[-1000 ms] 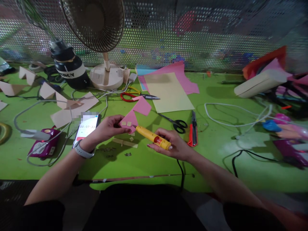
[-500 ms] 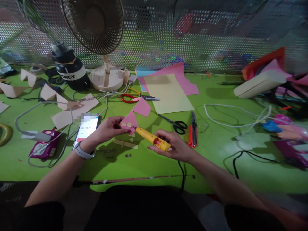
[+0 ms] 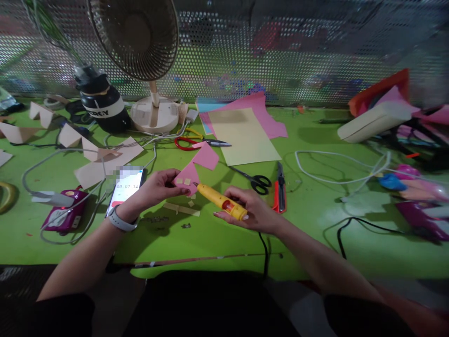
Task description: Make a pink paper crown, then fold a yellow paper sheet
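Little had moved but the phone timer (image 3: 127, 186). Left hand (image 3: 159, 186) had its fingers (image 3: 171, 173) clamped on pink paper (image 3: 190, 172) over the counter (image 3: 224, 245), right hand (image 3: 250, 210) likewise round a yellow tool (image 3: 216, 198); black scissors (image 3: 251, 178) and a red knife (image 3: 279, 189) lay nearby.

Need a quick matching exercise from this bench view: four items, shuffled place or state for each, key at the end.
Column 1
1. pink paper piece
2. phone
3. red utility knife
4. yellow tool

Column 2
A. lying just to the right of the black scissors
B. held in the right hand
C. held in the left hand
D. lit up, showing digits

Pairs: 1-C, 2-D, 3-A, 4-B
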The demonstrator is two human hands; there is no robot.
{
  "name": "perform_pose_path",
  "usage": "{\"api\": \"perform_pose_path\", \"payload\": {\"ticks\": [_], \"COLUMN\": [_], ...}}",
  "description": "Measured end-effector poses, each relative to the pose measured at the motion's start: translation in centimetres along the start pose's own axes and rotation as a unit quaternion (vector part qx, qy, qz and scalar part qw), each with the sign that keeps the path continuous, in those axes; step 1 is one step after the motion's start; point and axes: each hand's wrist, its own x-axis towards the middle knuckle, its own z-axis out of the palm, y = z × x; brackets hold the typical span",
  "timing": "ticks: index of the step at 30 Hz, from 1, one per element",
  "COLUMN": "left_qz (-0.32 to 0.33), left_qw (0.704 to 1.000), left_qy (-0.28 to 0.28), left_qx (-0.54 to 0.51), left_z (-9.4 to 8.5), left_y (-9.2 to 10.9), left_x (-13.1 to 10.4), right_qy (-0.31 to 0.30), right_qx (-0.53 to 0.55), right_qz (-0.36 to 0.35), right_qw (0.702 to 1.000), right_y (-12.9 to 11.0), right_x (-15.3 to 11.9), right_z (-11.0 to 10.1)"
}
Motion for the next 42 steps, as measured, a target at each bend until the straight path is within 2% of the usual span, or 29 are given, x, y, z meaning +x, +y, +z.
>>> {"api": "perform_pose_path", "payload": {"ticks": [5, 8, 11, 15, 17, 20, 22, 24, 29, 36, 42], "left_qz": [0.008, 0.02, 0.034, 0.04, 0.041, 0.046, 0.047, 0.043, 0.041, 0.054, 0.054], "left_qw": [1.0, 0.996, 0.989, 0.989, 0.989, 0.989, 0.989, 0.989, 0.99, 0.991, 0.991], "left_qy": [0.008, 0.056, 0.108, 0.123, 0.124, 0.118, 0.118, 0.116, 0.101, 0.098, 0.098], "left_qx": [0.017, 0.07, 0.095, 0.077, 0.072, 0.07, 0.076, 0.086, 0.085, 0.074, 0.071], "left_z": [-0.2, -0.4, -0.6, -1.0, -1.1, -1.2, -1.0, -0.9, -1.0, -1.3, -1.1], "left_y": [0.2, 0.9, 1.5, 1.8, 1.7, 1.5, 1.5, 1.4, 1.1, 0.5, 0.7], "left_x": [-0.1, -0.3, -0.6, -0.5, -0.4, -0.4, -0.4, -0.5, -0.4, -0.1, -0.2], "right_qy": [0.007, 0.025, 0.018, -0.021, -0.044, -0.049, -0.03, -0.017, -0.062, -0.079, -0.109], "right_qx": [-0.038, -0.125, -0.25, -0.361, -0.381, -0.363, -0.33, -0.327, -0.331, -0.314, -0.316], "right_qz": [-0.01, 0.0, 0.044, 0.097, 0.077, 0.017, 0.003, 0.012, 0.042, 0.026, 0.046], "right_qw": [0.999, 0.992, 0.967, 0.927, 0.92, 0.93, 0.943, 0.945, 0.941, 0.946, 0.941], "right_y": [0.0, 0.7, 2.4, 4.3, 4.3, 3.2, 2.4, 2.1, 2.7, 2.3, 2.2], "right_x": [-0.3, -0.4, -0.3, -0.7, -1.0, -0.2, 1.2, 3.1, 6.3, 6.3, 7.0], "right_z": [-0.7, -1.6, -1.9, -2.4, -3.1, -3.7, -3.2, -1.9, 1.6, 3.4, 4.6]}}
